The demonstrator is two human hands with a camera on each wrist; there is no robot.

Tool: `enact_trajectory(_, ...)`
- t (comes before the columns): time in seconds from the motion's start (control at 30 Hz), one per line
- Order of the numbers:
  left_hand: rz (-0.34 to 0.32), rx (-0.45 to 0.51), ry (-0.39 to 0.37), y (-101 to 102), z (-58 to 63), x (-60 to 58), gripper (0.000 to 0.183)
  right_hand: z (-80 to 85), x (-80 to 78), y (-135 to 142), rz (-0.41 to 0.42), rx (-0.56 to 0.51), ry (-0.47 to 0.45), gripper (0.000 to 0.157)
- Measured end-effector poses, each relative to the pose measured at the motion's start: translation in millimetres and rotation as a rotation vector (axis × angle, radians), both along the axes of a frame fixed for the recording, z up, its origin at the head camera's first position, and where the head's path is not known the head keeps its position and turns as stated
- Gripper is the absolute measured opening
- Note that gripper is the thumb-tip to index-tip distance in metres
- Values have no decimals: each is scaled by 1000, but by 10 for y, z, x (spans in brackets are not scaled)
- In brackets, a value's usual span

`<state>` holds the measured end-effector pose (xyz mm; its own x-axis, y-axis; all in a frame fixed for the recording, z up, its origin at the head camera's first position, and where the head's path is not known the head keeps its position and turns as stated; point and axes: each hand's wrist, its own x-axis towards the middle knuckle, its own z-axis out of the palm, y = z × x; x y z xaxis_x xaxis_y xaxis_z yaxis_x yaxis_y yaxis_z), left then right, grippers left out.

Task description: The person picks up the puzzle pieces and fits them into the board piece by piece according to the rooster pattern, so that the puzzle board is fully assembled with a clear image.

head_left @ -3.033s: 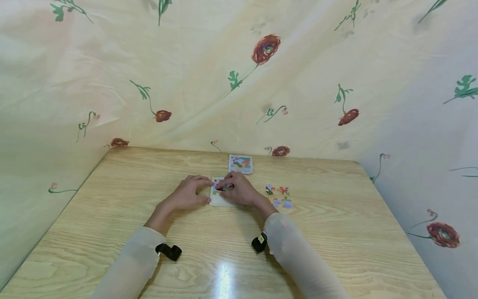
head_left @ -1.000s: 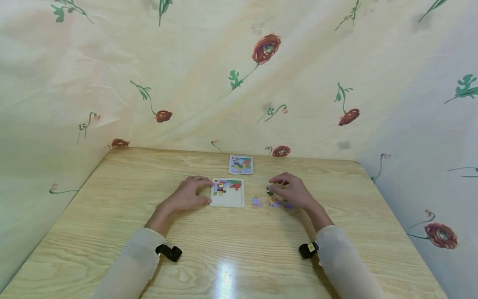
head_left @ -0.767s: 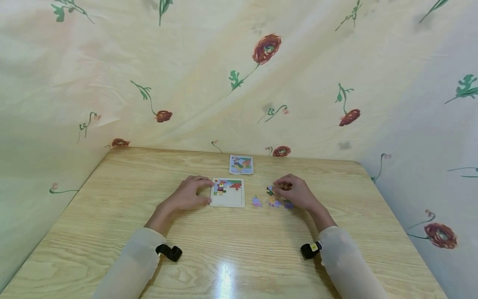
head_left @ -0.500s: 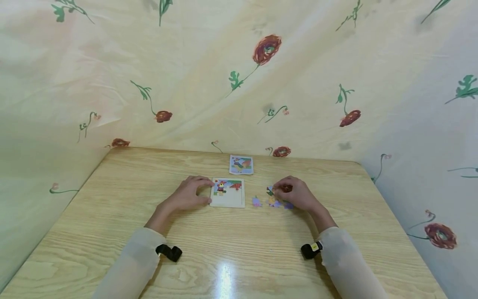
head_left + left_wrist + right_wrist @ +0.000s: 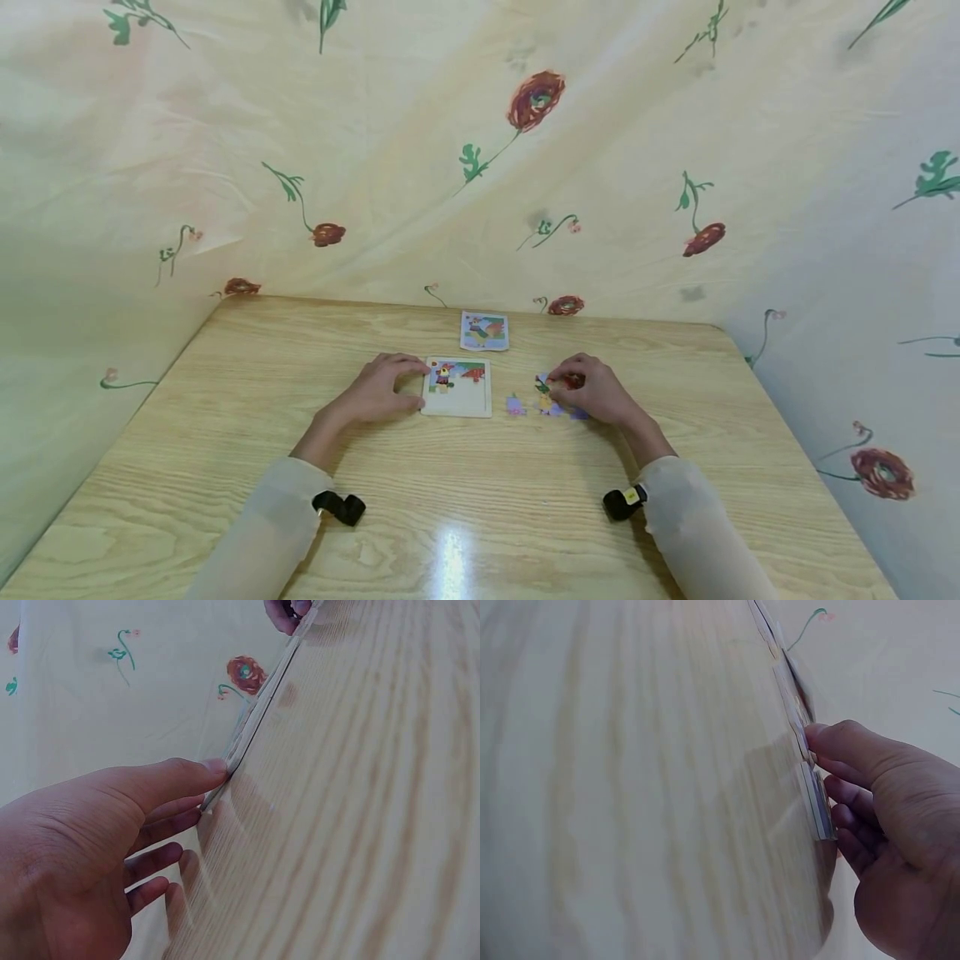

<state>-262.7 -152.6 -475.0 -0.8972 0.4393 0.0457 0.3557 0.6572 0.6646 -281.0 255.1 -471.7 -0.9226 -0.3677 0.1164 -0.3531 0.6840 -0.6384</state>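
A pale square puzzle board lies mid-table in the head view, its upper part filled with joined pieces and its lower part bare. My left hand holds the board by its left side, fingers at the upper corner and thumb at the lower one. To the right, my right hand is over the loose pieces, thumb and forefinger pinching a dark green and blue puzzle piece. From the right wrist view, the thumb is right at the edge of a tilted piece. A reddish piece is partly hidden behind the right fingers.
Loose lilac pieces lie near the right hand: one beside the board, one below the fingertips and another under the palm. A picture card lies behind the board. Flowered cloth walls the table at back and sides.
Three seconds ago my right hand was over the board; it has moved right to the loose pieces. Lately its fingertips shifted slightly and drew closer around the green piece. My left hand stays put.
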Motion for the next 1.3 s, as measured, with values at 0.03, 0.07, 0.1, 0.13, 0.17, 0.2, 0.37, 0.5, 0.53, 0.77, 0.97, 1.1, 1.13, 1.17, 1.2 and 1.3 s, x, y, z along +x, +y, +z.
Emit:
enact_trajectory(0.03,0,-1,2,-1,1,0,54,0,-2,-4,-2,2,1,20)
enact_trajectory(0.07,1,0,2,-2,3,1,54,2,-4,-7,-5,3,1,20)
enact_trajectory(0.1,1,0,4,-2,3,1,54,4,-4,-11,-6,3,2,19)
enact_trajectory(0.13,2,0,5,-2,2,2,54,8,-2,-16,-8,3,3,18)
enact_trajectory(0.17,4,0,6,-2,0,1,54,12,-1,-19,-7,3,5,18)
enact_trajectory(0.2,5,1,6,-1,-4,0,54,16,2,-23,-7,4,6,17)
enact_trajectory(0.37,7,-3,0,-3,-41,-6,54,30,15,-28,-1,5,9,17)
enact_trajectory(0.5,5,-2,-4,1,-51,1,54,29,18,-35,-3,12,14,17)
enact_trajectory(0.53,4,1,-4,3,-49,4,54,26,15,-37,-4,14,18,17)
enact_trajectory(0.77,1,8,5,7,-21,10,54,34,-16,-75,-4,3,9,16)
enact_trajectory(0.97,3,5,7,3,-12,2,53,91,-12,-206,6,-34,-1,18)
enact_trajectory(1.1,-1,9,11,5,-9,3,53,95,-19,-314,22,-46,-8,19)
enact_trajectory(1.13,-2,11,10,6,-4,8,53,94,-20,-341,27,-52,-14,19)
enact_trajectory(1.17,-3,13,11,6,-3,9,53,89,-25,-366,35,-59,-18,18)
enact_trajectory(1.2,-5,13,11,6,-2,11,53,88,-26,-395,42,-65,-23,18)
enact_trajectory(1.3,-5,11,12,4,-4,16,53,88,-27,-493,63,-81,-31,18)
